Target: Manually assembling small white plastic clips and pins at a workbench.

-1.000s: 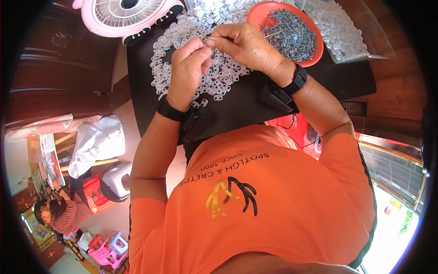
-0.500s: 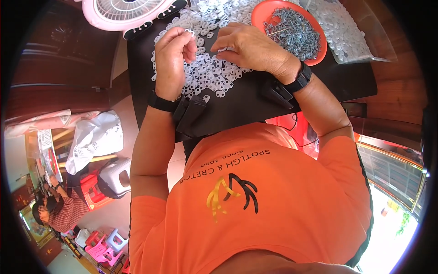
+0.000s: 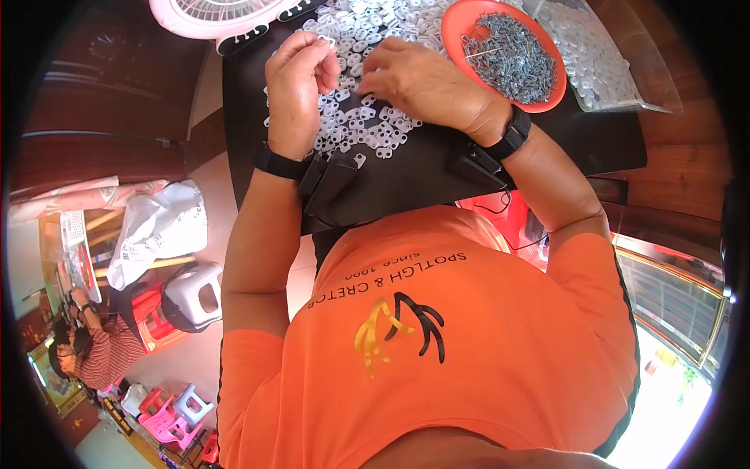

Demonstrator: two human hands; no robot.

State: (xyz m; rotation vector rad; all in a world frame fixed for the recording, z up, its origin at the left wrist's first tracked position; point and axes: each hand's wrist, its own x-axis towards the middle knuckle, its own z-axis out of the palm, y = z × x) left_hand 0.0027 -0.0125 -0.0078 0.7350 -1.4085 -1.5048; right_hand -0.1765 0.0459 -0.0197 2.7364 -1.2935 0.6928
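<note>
Over the far part of a dark table (image 3: 406,176), my left hand (image 3: 295,90) pinches a small white plastic piece with a hole (image 3: 328,41) between thumb and forefinger. Its other fingers are curled. My right hand (image 3: 433,84) hovers palm down beside it, fingers bent toward the loose white plastic pieces (image 3: 363,129). Motion smears those fingertips, and whatever they may hold is hidden. More white oval pieces (image 3: 371,19) are heaped beyond both hands. To the right, an orange-red plate (image 3: 557,87) carries many small grey metal parts (image 3: 512,66) and a thin stick.
A clear plastic bin (image 3: 637,86) of whitish pieces stands at the far right. A pink and white fan (image 3: 226,16) is at the far left edge. Black devices hang under both wrist straps. A person in a striped top (image 3: 109,356) sits left, near plastic stools (image 3: 195,297).
My right hand has shifted slightly, and its fingertips are now blurred; the white bit seen beneath them no longer shows. My left hand keeps its pinch. The whole view has tilted a little.
</note>
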